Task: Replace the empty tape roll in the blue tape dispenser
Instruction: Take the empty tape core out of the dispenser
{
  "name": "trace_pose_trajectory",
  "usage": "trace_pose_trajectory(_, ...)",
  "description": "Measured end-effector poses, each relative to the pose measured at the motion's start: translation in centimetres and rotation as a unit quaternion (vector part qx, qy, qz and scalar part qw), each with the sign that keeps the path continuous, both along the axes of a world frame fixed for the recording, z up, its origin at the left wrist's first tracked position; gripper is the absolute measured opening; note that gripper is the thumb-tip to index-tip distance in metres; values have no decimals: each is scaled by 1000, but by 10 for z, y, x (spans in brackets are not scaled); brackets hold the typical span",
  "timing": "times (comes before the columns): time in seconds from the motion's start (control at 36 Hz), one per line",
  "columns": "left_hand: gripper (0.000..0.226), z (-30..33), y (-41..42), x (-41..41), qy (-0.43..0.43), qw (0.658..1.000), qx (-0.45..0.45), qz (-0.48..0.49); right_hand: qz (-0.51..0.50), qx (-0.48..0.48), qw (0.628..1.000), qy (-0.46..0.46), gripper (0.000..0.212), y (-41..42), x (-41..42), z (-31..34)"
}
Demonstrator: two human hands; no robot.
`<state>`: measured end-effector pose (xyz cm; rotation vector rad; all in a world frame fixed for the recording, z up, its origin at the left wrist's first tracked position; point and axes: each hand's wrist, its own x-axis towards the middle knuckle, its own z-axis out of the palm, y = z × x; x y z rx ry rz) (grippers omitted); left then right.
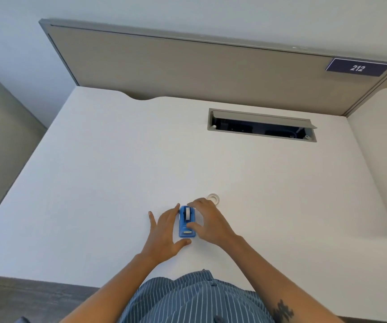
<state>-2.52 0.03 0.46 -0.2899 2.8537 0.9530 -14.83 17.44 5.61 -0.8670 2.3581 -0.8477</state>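
- Dispenser (187,222): blue, resting flat on the white bench (118,171), positioned between the two hands. A white roll (188,212) sits in its far end; a metal cutter (187,232) is at its near end.
- Left hand (165,231): fingers spread, palm down, lying along the dispenser's left side. The thumb curls under the near end, and the fingertips reach the far left corner. Contact looks like bracing, not a closed grasp.
- Right hand (207,221): fingers spread and arched over the dispenser's right side. The thumb touches the top near the cutter; the index finger extends past the far end.
- Ring (213,197): small, white, lying flat on the bench just beyond the right hand's fingers, partly hidden by them. Whether it is an empty core or a full roll cannot be told.
- Cable hatch (262,125): lid open, set in the bench well beyond the right hand.
- Partition (187,66): grey, standing at the far bench edge; a sign (357,67) reading 212 is at its right end.
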Motion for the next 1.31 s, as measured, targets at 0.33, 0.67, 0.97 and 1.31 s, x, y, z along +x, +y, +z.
trace_pose_trajectory(0.33,100,0,0,-11,8,998,62,18,6,30,999,33,50,-19,5,-7)
trace_pose_trajectory(0.67,97,-8,-8,-14,7,998,61,2,-10,30,998,45,63,-16,8,-5)
trace_pose_trajectory(0.97,99,-8,-9,-14,-8,998,64,-6,-39,-13,998,49,57,-13,6,-2)
trace_pose_trajectory(1.31,47,32,1,-11,67,940,305,138,-121,-152,981,-5,50,-9,11,10)
